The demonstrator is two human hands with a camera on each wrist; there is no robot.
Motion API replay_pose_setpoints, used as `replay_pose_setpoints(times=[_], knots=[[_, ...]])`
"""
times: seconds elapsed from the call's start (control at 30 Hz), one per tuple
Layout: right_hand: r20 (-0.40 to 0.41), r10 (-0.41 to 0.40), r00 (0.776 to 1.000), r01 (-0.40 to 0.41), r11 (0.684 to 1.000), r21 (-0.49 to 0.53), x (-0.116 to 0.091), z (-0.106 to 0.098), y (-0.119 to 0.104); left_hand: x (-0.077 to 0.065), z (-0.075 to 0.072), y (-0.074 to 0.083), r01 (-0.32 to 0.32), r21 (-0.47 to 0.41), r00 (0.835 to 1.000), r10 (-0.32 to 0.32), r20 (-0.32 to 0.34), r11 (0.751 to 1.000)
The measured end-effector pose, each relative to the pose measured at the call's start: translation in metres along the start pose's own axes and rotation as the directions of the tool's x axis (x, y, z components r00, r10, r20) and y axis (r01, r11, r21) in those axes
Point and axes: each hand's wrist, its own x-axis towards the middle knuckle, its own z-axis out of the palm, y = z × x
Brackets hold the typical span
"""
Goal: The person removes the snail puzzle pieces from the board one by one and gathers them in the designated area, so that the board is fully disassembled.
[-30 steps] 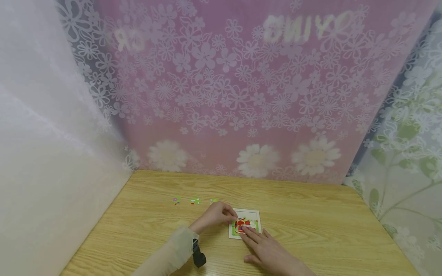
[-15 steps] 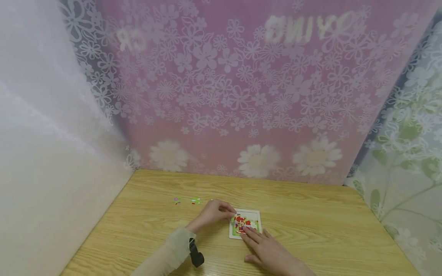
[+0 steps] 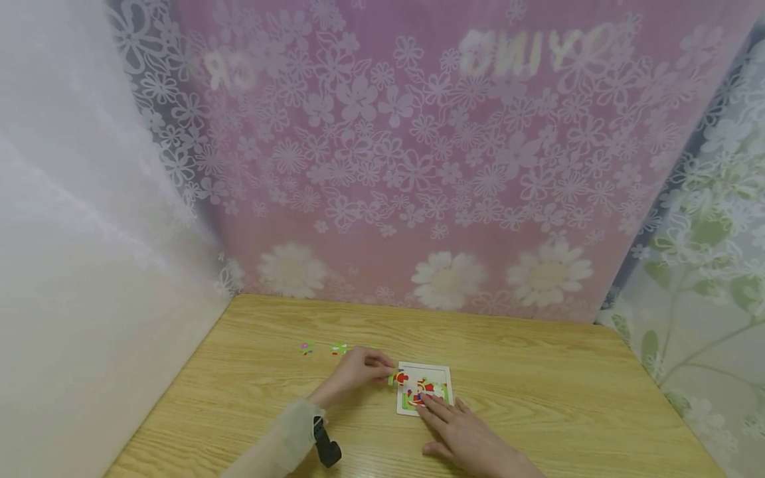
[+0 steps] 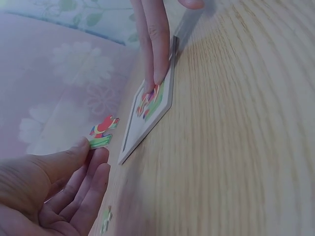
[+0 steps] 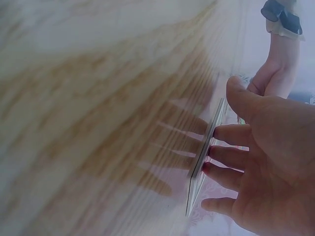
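Between thumb and fingers, my left hand (image 3: 358,373) pinches a jigsaw piece (image 4: 102,132) printed in red, green and yellow. In the head view this piece is at the left edge of a square white-framed puzzle board (image 3: 425,369); the left wrist view shows it lifted off the table, apart from the board. Several red and green pieces (image 4: 153,104) lie in the board's lower part, while its upper part is bare white. My right hand (image 3: 463,435) rests straight fingertips on those pieces, hiding some of them. The right wrist view shows its fingers (image 5: 229,156) spread against the board's edge.
Loose jigsaw pieces (image 3: 306,348) lie on the wooden table (image 3: 526,372) to the far left, with more green pieces (image 3: 339,348) close behind my left hand. A pink flowered curtain (image 3: 382,166) stands along the back edge, and pale walls close in both sides.
My left hand has drawn left and lifted a red and green piece out of the board's left side. The right hand stays in place on the board.
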Motion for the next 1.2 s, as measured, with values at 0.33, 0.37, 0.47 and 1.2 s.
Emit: replay_pose_setpoints(times=[0.33,0.37,0.47,1.2], knots=[[0.003,0.013,1.0,-0.013,1.0,0.015,0.001,0.001,0.001,-0.01,-0.02,-0.009,-0.011,0.002,1.0,0.011,0.003,1.0],[0.007,0.015,1.0,-0.016,1.0,0.016,0.001,0.001,0.001,-0.011,-0.022,-0.01,-0.008,0.003,1.0,0.008,0.001,1.0],[0.01,0.016,1.0,-0.016,1.0,0.015,0.002,0.001,0.0,-0.014,-0.029,-0.014,-0.001,0.001,1.0,0.001,-0.008,1.0],[0.018,0.005,1.0,-0.006,1.0,0.028,0.002,0.001,0.002,-0.037,-0.071,-0.022,0.03,-0.03,0.998,-0.031,-0.06,0.999]])
